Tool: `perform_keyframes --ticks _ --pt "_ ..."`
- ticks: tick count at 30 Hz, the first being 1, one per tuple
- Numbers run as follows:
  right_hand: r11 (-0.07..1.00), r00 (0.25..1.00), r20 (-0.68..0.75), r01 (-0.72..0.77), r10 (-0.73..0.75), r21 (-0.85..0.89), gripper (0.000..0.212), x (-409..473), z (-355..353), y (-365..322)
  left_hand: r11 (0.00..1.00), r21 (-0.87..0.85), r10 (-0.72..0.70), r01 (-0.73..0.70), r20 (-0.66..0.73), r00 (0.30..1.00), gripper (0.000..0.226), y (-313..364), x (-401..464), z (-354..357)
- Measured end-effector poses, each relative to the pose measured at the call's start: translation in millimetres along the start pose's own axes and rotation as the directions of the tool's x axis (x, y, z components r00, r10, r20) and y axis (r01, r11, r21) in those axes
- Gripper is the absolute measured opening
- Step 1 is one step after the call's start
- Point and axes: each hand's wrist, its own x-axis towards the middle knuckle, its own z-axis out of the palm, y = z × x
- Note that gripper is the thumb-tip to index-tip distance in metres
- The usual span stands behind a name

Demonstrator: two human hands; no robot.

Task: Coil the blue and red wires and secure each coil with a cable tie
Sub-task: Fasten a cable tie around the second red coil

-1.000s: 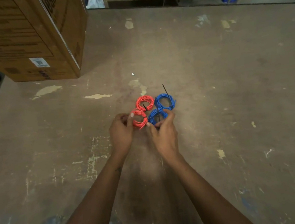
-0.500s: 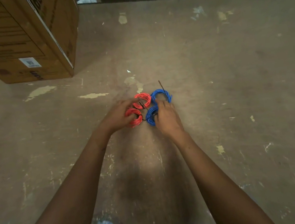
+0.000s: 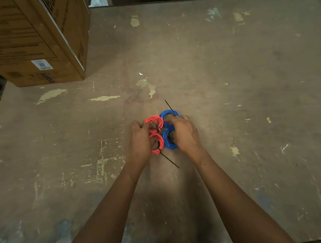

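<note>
2 red wire coils (image 3: 156,135) and 2 blue wire coils (image 3: 168,132) sit clustered mid-way across the worn brown tabletop (image 3: 233,97), black cable-tie tails (image 3: 170,161) jutting out. The left hand (image 3: 140,141) curls round the red pair, the right hand (image 3: 185,133) round the blue. A brown cardboard box (image 3: 26,36) stands far left.

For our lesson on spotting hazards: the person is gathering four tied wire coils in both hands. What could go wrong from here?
1. The left hand and right hand each press on two coils at once; a red coil or blue coil could slip from the grip.
2. A long cable tie tail juts out untrimmed and may snag on the table.
</note>
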Motion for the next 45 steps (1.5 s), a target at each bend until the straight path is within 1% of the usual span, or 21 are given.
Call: perform_keyframes --ticks 3,5,8,10,13,15,17,18,20,22,24,26,27,29,31,32,34,36,40,42,45 --pt "0.999 1.000 0.028 0.006 -0.005 -0.033 0.041 -33.7 -3.7 1.8 0.991 0.128 0.032 -0.031 0.002 1.000 0.041 -15.3 -36.5 6.6" --pt "0.999 0.999 0.048 -0.015 0.016 -0.031 0.042 -57.4 -5.8 4.5 0.977 0.212 0.011 -0.019 0.042 0.999 0.053 -15.0 -53.8 3.9" --pt "0.996 0.994 0.089 -0.067 0.062 0.059 0.038 -91.3 -5.4 6.4 0.989 0.145 -0.028 0.008 0.131 0.991 0.056 -19.8 -68.5 8.1" --pt "0.982 0.988 0.112 -0.119 0.103 0.149 0.031 -109.5 -3.4 6.7 0.984 0.167 0.029 -0.060 0.186 0.982 0.056 -26.3 -76.4 7.9" --pt "0.984 0.994 0.066 -0.100 0.091 0.145 0.036 -127.6 1.4 6.0 0.981 0.154 0.081 -0.114 0.210 0.974 0.052 -35.8 -87.1 6.8" --pt "0.986 0.993 0.055 -0.110 0.104 0.127 0.037 -137.4 2.9 2.3 0.974 0.169 0.116 -0.151 0.201 0.973 0.052 -38.4 -98.4 6.7" --pt "0.976 0.989 0.060 -0.144 0.136 0.162 0.031 -141.3 2.4 -2.6 0.972 0.160 0.144 -0.174 0.179 0.973 0.053 -40.3 -108.8 5.5" --pt "0.974 0.989 0.054 -0.147 0.139 0.171 0.033 -142.1 1.9 -3.2 0.973 0.146 0.155 -0.180 0.172 0.973 0.054 -42.0 -112.2 5.4" --pt "0.994 0.998 0.054 -0.049 0.045 0.093 0.044 -144.9 -3.7 -4.2 0.970 0.123 0.192 -0.211 0.146 0.970 0.055 -41.0 -119.7 0.3" --pt "0.996 0.998 0.055 0.017 -0.022 0.086 0.046 -146.5 -12.4 -2.9 0.967 0.123 0.216 -0.224 0.072 0.974 0.060 -40.4 -124.9 -3.5" --pt "0.995 0.998 -0.031 0.058 -0.056 0.077 0.043 -150.2 -18.8 0.0 0.978 0.086 0.193 -0.192 -0.012 0.981 0.063 -42.9 -130.3 -6.4" --pt "0.995 0.978 -0.184 0.103 -0.098 0.017 0.034 -156.9 -21.1 1.3 0.974 0.009 0.225 -0.225 -0.094 0.970 0.053 -47.3 -138.6 -4.2" --pt "0.994 0.960 -0.265 0.105 -0.092 0.037 0.029 -160.5 -19.7 -1.2 0.967 -0.037 0.245 -0.253 -0.146 0.958 0.044 -48.3 -143.5 -1.6" --pt "0.984 0.934 -0.354 0.023 0.042 0.179 0.030 -164.6 -11.9 -9.2 0.960 -0.142 0.209 -0.241 -0.206 0.956 0.038 -50.0 -148.8 7.7" --pt "0.940 0.937 -0.274 -0.122 0.215 0.319 0.047 -162.6 0.5 -12.2 0.965 -0.223 0.109 -0.141 -0.151 0.983 0.049 -46.3 -149.5 19.1" --pt "0.923 0.949 -0.197 -0.168 0.247 0.346 0.055 -160.4 8.1 -9.6 0.961 -0.258 0.069 -0.095 -0.110 0.992 0.053 -44.2 -147.4 24.0" --pt "0.918 0.973 -0.070 -0.184 0.221 0.352 0.063 -154.0 21.1 2.5 0.945 -0.321 0.049 -0.070 -0.073 0.996 0.056 -38.5 -140.3 30.2" --pt "0.928 0.988 -0.005 -0.144 0.155 0.344 0.059 -147.7 29.2 15.8 0.937 -0.338 0.064 -0.088 -0.082 0.995 0.053 -36.0 -133.9 36.0" --pt "0.919 0.984 -0.058 -0.136 0.169 0.369 0.047 -149.6 40.8 20.8 0.941 -0.315 0.090 -0.125 -0.122 0.988 0.048 -34.6 -135.0 47.6" --pt "0.900 0.981 -0.083 -0.125 0.175 0.417 0.050 -153.6 42.2 20.0 0.942 -0.313 0.084 -0.120 -0.125 0.989 0.046 -34.2 -137.1 49.7" --pt "0.901 0.981 -0.096 -0.115 0.170 0.419 0.054 -151.7 39.9 23.4 0.940 -0.325 0.069 -0.106 -0.123 0.990 0.046 -34.5 -135.6 48.4"
